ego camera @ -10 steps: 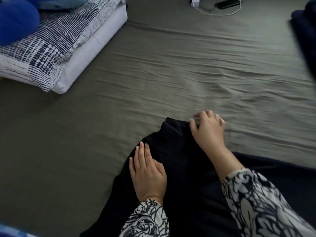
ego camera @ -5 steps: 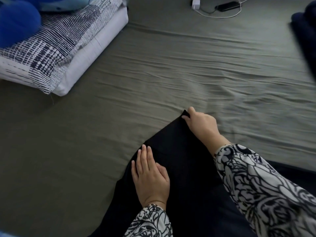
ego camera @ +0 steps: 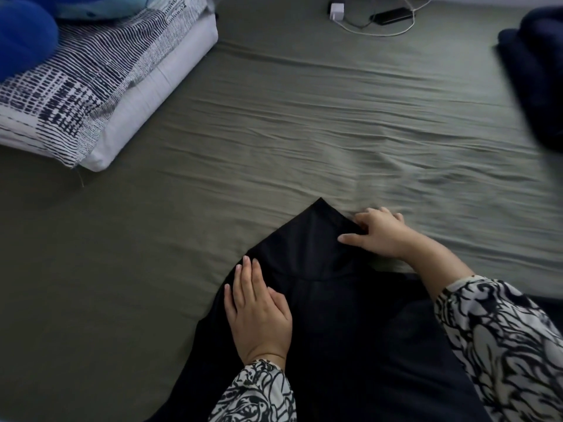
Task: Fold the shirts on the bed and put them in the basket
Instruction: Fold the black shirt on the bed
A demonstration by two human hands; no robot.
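A black shirt [ego camera: 329,315] lies on the olive-green bed sheet [ego camera: 274,141] at the bottom centre, with one pointed part stretched away from me. My left hand [ego camera: 259,312] rests flat on the shirt's left edge, fingers straight and together. My right hand [ego camera: 377,233] lies on the right edge of the pointed part, thumb on top of the cloth and fingers curled at its border. No basket is in view.
A patterned pillow [ego camera: 76,74] on a white cushion sits at the upper left with a blue soft item [ego camera: 24,35] on it. A charger and cable [ego camera: 374,16] lie at the far edge. A dark navy cloth [ego camera: 536,74] lies at the right.
My right hand drew the shirt's pointed part out away from me, then slid back down its right edge. My left hand stayed flat on the cloth.
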